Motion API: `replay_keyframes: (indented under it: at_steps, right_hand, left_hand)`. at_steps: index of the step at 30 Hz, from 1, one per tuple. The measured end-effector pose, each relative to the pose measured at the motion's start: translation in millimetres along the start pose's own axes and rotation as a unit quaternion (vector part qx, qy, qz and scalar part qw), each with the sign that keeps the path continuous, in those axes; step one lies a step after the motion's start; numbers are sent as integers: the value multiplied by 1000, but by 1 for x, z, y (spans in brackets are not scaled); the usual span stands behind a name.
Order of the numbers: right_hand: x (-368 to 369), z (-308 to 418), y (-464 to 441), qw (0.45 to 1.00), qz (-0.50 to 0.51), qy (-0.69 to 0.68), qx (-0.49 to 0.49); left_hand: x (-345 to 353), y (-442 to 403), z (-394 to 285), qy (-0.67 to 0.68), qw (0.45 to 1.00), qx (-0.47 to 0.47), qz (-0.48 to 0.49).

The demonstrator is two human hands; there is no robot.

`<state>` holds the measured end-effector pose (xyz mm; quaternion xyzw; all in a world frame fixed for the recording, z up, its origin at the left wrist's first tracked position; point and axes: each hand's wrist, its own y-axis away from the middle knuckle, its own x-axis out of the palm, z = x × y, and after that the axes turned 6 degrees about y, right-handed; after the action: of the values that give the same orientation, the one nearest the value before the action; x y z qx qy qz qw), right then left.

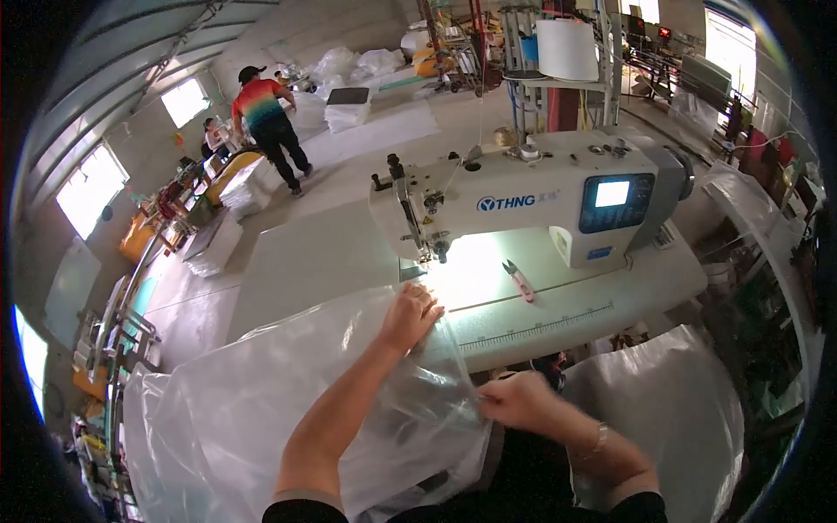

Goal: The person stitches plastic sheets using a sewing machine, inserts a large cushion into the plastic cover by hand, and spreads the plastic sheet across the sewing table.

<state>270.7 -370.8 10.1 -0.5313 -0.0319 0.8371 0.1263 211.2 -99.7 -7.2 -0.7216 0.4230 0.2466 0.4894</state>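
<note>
Right hand [529, 405] pinching clear plastic [253, 401], left hand [408, 319] curled on it (grip unclear), plastic cut off below

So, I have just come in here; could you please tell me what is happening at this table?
A person is working with plastic at a sewing machine. The left hand is on the plastic, just in front of the needle area, while the right hand seems to pinch its edge nearer the body. Snips lie on the table, under the machine's arm. Whether any stitching is done, I cannot tell.
</note>
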Motion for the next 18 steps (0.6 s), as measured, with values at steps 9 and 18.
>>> replay_keyframes:
  at_steps: [9,18]
  right_hand:
    - [-280,-350,27,744,-580,183,275]
    - [-298,-437,40,815,-419,23,400]
  left_hand:
    - [5,6,2,-21,999,-42,12]
    - [1,3,-9,-8,1000,-25,0]
